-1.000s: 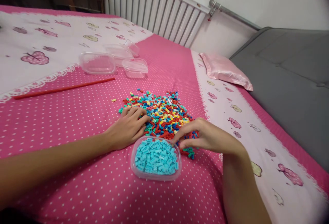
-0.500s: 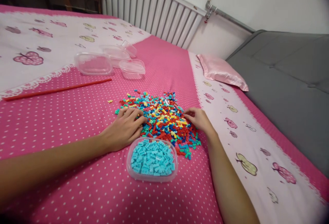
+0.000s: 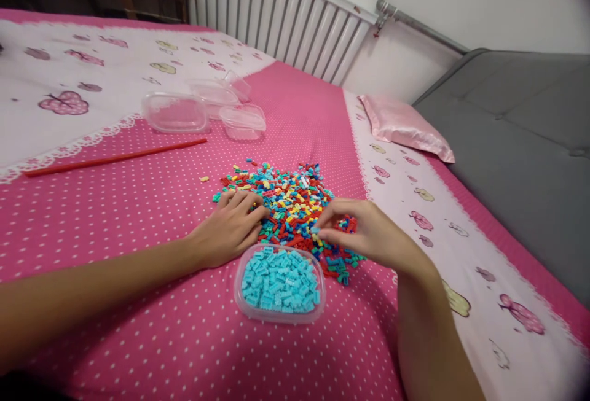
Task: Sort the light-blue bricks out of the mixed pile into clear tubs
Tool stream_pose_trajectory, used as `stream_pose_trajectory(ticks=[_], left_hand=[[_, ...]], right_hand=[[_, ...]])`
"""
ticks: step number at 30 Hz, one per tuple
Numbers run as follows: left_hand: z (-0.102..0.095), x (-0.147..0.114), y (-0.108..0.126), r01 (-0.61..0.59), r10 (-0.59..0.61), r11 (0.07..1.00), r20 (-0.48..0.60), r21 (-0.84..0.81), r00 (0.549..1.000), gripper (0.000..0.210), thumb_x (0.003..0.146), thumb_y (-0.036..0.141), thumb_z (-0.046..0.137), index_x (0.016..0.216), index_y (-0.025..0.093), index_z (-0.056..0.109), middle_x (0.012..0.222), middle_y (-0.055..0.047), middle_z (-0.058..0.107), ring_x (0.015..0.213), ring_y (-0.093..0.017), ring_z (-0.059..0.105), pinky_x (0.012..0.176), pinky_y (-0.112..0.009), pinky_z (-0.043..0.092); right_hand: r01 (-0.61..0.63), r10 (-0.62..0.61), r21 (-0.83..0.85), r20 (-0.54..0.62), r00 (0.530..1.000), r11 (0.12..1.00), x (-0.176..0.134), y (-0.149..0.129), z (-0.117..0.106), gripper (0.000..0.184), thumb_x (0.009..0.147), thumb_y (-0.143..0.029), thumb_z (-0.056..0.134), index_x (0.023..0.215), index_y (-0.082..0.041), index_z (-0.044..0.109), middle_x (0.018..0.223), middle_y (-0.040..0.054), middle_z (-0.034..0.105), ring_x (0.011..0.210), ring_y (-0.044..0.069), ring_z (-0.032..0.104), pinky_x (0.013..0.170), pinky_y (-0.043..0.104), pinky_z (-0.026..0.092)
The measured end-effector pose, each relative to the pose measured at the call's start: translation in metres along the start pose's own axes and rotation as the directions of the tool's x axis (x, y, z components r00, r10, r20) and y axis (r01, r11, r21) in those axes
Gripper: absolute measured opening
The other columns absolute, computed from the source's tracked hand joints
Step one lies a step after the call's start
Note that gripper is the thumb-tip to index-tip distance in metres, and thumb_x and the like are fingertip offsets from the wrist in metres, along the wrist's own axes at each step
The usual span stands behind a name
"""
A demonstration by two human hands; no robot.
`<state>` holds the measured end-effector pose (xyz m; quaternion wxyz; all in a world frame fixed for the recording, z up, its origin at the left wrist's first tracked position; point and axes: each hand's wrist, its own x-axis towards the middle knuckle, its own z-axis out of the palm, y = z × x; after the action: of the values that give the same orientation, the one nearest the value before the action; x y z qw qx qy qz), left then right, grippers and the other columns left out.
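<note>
A heap of small toy bricks (image 3: 290, 204) in red, yellow, blue, green and white lies on the bed. Just in front of it stands a clear plastic container (image 3: 281, 317) filled with light blue bricks (image 3: 280, 281). My left hand (image 3: 235, 226) rests palm down at the heap's left edge, its fingers bent over the bricks and their tips partly hidden. Over the heap's right side, my right hand (image 3: 364, 229) pinches a small light blue brick (image 3: 315, 229) between thumb and forefinger, close to the container's far right rim.
Several clear plastic containers (image 3: 175, 113) stand beyond the heap on the left. A long red stick (image 3: 115, 158) lies nearer. One yellow brick (image 3: 204, 179) sits apart. A pink pillow (image 3: 405, 128) leans toward the grey headboard (image 3: 516, 143); a radiator (image 3: 281, 17) lines the wall.
My right hand has lifted from the heap's right edge and come nearer and to the left, with a light blue brick now showing in its fingertips. My left hand stays put.
</note>
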<state>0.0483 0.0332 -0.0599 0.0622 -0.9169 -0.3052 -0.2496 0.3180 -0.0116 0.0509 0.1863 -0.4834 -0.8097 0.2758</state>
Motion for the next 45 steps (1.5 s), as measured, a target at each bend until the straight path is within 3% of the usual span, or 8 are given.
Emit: stream_pose_trajectory(ticks=[2,7,12,20,25,29,34,45], left_hand=[[0.0,0.0,0.0,-0.001,0.001,1.0,-0.002,0.009,1.0,0.022,0.101,0.029,0.041,0.107,0.018,0.059,0.11,-0.011,0.058,0.106,-0.03,0.048,0.09,-0.046,0.033],[-0.001,0.0,0.0,-0.014,0.014,1.0,-0.008,0.028,1.0,0.023,0.102,0.029,0.04,0.106,0.017,0.059,0.111,-0.012,0.058,0.106,-0.03,0.048,0.089,-0.045,0.034],[-0.001,0.0,0.0,-0.02,0.02,0.999,0.0,0.028,1.0,0.021,0.102,0.029,0.041,0.106,0.017,0.058,0.112,-0.011,0.058,0.107,-0.029,0.048,0.089,-0.045,0.033],[0.0,0.0,0.001,-0.015,0.015,1.0,-0.003,0.018,1.0,0.018,0.1,0.027,0.044,0.108,0.018,0.057,0.11,-0.01,0.058,0.106,-0.029,0.047,0.092,-0.046,0.033],[-0.001,-0.001,0.001,-0.01,0.01,1.0,0.006,0.011,1.0,0.018,0.1,0.029,0.045,0.108,0.018,0.057,0.111,-0.01,0.057,0.106,-0.029,0.048,0.091,-0.045,0.033],[0.0,-0.001,0.001,-0.002,0.002,1.0,0.013,0.011,1.0,0.018,0.1,0.028,0.044,0.107,0.018,0.057,0.111,-0.011,0.057,0.106,-0.029,0.047,0.092,-0.046,0.033],[0.0,0.0,0.002,-0.002,0.002,1.0,0.019,-0.001,1.0,0.018,0.099,0.025,0.044,0.109,0.019,0.057,0.113,-0.01,0.058,0.107,-0.028,0.047,0.093,-0.046,0.033],[-0.002,0.0,0.002,0.014,-0.014,1.0,0.015,-0.001,1.0,0.022,0.1,0.027,0.041,0.108,0.018,0.059,0.112,-0.011,0.057,0.103,-0.029,0.048,0.089,-0.046,0.034]], right_hand=[[0.06,-0.061,0.019,0.097,0.993,0.998,-0.002,-0.02,0.011,0.01,0.087,-0.028,0.073,0.093,-0.02,0.073,0.092,0.0016,0.072,0.086,0.015,0.066,0.079,0.028,0.05],[0.045,-0.035,-0.123,0.082,0.996,0.991,-0.008,-0.036,0.024,0.031,0.091,-0.029,0.071,0.12,-0.022,0.067,0.117,0.0058,0.061,0.111,0.02,0.059,0.098,0.034,0.045],[0.074,-0.029,-0.174,0.248,0.968,0.982,-0.008,-0.026,0.029,0.083,0.067,-0.039,0.091,0.14,-0.023,0.054,0.124,0.0085,0.055,0.119,0.026,0.053,0.1,0.037,0.046],[0.061,-0.019,-0.115,0.335,0.942,0.991,-0.006,-0.017,0.02,0.07,0.075,-0.043,0.084,0.136,-0.023,0.057,0.122,0.006,0.065,0.116,0.024,0.059,0.098,0.037,0.048],[0.103,-0.03,-0.202,0.336,0.942,0.974,-0.017,-0.035,0.038,0.118,0.062,-0.045,0.092,0.156,-0.012,0.03,0.146,0.0169,0.05,0.132,0.033,0.049,0.11,0.045,0.042],[0.126,-0.018,-0.316,0.323,0.946,0.94,-0.018,-0.043,0.048,0.109,0.06,-0.037,0.089,0.152,-0.009,0.038,0.14,0.019,0.053,0.124,0.036,0.053,0.105,0.048,0.047],[0.077,0.001,-0.322,0.237,0.971,0.944,-0.026,-0.037,0.032,0.099,0.063,-0.032,0.082,0.151,-0.014,0.039,0.138,0.0165,0.052,0.122,0.032,0.054,0.099,0.042,0.05],[0.083,0.01,-0.231,0.374,0.927,0.969,-0.018,-0.037,0.031,0.104,0.059,-0.032,0.087,0.151,-0.016,0.04,0.128,0.0132,0.054,0.116,0.03,0.056,0.096,0.04,0.05]])
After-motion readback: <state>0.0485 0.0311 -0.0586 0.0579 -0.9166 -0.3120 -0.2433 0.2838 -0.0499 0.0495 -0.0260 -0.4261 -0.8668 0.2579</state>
